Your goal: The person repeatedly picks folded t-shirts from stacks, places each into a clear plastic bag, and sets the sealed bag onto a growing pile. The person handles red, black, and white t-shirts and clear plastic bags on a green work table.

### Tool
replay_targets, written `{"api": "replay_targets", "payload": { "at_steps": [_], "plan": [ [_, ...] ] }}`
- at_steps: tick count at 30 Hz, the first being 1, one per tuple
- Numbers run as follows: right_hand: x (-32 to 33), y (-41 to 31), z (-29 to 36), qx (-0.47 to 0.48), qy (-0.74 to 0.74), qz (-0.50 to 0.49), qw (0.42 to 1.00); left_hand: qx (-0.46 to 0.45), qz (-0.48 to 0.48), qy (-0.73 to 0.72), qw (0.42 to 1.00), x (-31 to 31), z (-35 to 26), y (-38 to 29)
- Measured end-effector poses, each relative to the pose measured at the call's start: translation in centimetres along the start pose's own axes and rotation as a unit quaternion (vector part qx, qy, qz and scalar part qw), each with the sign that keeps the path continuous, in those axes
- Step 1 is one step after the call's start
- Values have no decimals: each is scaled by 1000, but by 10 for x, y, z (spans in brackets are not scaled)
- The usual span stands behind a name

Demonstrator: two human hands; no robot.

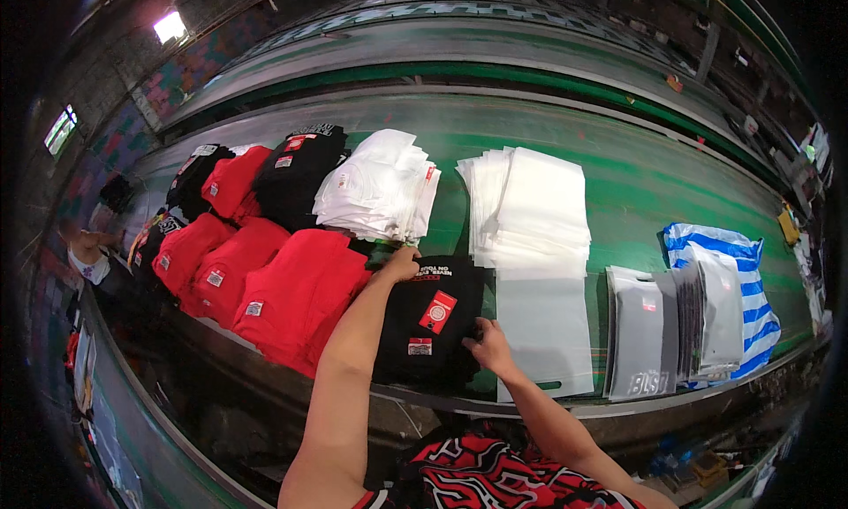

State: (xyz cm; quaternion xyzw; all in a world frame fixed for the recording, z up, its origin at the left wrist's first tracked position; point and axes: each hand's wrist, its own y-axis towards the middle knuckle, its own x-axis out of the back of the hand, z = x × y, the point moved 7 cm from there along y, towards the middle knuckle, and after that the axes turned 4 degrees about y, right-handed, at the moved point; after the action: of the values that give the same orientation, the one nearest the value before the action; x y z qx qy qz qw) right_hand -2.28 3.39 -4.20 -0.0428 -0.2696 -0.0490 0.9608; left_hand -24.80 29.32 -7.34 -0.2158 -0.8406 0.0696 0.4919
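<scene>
A folded black T-shirt (397, 317) lies on top of a dark stack directly before me, with white printing near its far edge. It bears a red hang tag (438, 312) and a smaller label (420, 346). My left hand (403, 264) grips its far left corner, the fingertips partly hidden. At the right edge, my right hand (491, 350) pinches the cloth between thumb and fingers. Just right of that hand is a flat frosted plastic bag (543, 330) with a handle slot, and a fanned pile of similar bags (540, 197) lies beyond it.
Red folded shirts (298, 290) stand in piles to the left, with white shirts (374, 184) and black shirts (298, 171) behind. Filled bags (641, 337) stand at right beside a blue-striped sack (762, 310). The green table (636, 211) has a near metal edge. Another person (93, 250) is at far left.
</scene>
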Motion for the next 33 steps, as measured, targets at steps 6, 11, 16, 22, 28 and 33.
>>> {"api": "replay_targets", "payload": {
  "at_steps": [6, 11, 16, 22, 28, 33],
  "plan": [
    [-6, 17, 0, -29, -13, 24, 999, -61, -52, 94, 992, 3, -17, 6],
    [0, 23, 4, -21, 34, 32, 999, -110, -68, 42, 991, 42, -53, -39],
    [-1, 33, 2, 15, 79, 25, 996, -193, -81, -111, 971, 92, -83, -82],
    [-13, 44, -3, -13, 22, 34, 999, -102, -62, 35, 992, 54, -45, -70],
    [-8, 35, 2, -54, 60, 74, 994, 8, -93, 35, 995, 19, -4, -51],
    [-1, 13, 16, -72, 40, 66, 994, 25, -63, 128, 989, 28, -8, -30]
  ]
}}
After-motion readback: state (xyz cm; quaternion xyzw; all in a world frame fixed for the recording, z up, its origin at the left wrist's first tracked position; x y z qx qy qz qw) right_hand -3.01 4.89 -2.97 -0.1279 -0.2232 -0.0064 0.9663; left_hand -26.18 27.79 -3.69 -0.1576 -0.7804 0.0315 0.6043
